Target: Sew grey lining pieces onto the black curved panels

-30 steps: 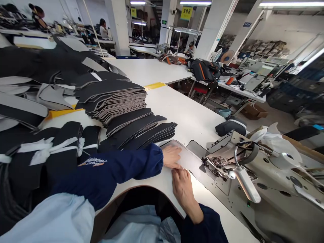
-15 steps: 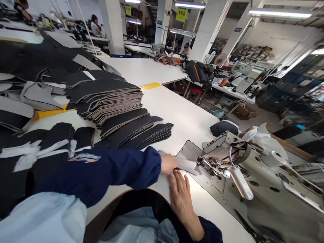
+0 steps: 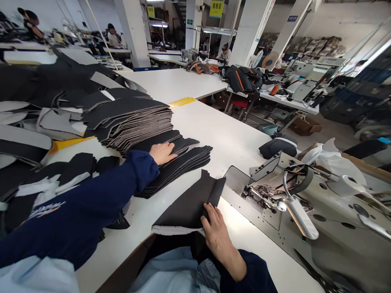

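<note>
My left hand (image 3: 163,154) reaches over a stack of cut black fabric pieces (image 3: 185,143), touching the top of it. Its thumb and fingers are apart. Beside it lies another fanned stack of long black pieces (image 3: 183,167). In front of me a black fabric panel (image 3: 186,203) lies flat on the white table, with a pale underside along its near edge and a folded strip along its right side. My right hand (image 3: 218,232) rests on that strip, fingers stretched out. Right of the panel stands a sewing machine (image 3: 330,207) with a small lit lamp (image 3: 301,217).
A tall stack of black pieces with grey edges (image 3: 140,126) and bundles tied with white strips (image 3: 39,187) fill the left. Scissors (image 3: 311,270) lie at the machine's near side. A black padded item (image 3: 277,146) sits behind the machine. Several people work at far tables.
My left hand has moved from the machine's plate leftward to the stack. The panel's pale part was by the needle; now the panel lies black side up before me, under my right hand.
</note>
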A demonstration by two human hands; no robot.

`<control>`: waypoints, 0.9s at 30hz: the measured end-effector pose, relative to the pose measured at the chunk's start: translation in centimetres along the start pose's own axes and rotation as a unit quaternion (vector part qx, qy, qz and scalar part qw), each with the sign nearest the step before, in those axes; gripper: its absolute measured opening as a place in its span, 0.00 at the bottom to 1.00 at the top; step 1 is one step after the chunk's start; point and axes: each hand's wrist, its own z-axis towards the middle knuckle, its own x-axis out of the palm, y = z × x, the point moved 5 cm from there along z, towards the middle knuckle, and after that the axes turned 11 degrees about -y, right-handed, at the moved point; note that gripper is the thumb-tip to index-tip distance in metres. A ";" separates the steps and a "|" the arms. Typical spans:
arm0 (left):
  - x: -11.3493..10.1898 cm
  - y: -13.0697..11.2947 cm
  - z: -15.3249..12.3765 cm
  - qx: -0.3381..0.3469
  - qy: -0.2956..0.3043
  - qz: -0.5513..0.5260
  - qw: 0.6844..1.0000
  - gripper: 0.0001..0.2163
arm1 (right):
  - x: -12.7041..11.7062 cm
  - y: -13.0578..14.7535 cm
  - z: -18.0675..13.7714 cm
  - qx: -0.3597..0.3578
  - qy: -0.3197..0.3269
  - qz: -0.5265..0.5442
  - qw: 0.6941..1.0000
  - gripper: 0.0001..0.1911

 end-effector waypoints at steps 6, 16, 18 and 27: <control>0.8 2.6 -0.1 -0.057 0.084 0.012 0.995 0.11 | -0.2 -0.8 -1.1 0.004 0.033 -0.030 0.999 0.19; -7.6 -2.6 2.2 -0.104 0.132 -0.139 0.976 0.24 | 0.4 -2.2 -0.1 0.001 0.052 -0.048 0.997 0.24; -7.8 -6.7 1.4 -0.096 0.170 -0.295 0.936 0.31 | 0.5 -2.4 0.0 -0.002 0.053 -0.051 0.997 0.24; 1.6 -22.1 -6.4 0.223 0.297 -0.168 0.913 0.16 | 0.6 -1.1 -1.5 0.000 0.081 -0.011 0.997 0.06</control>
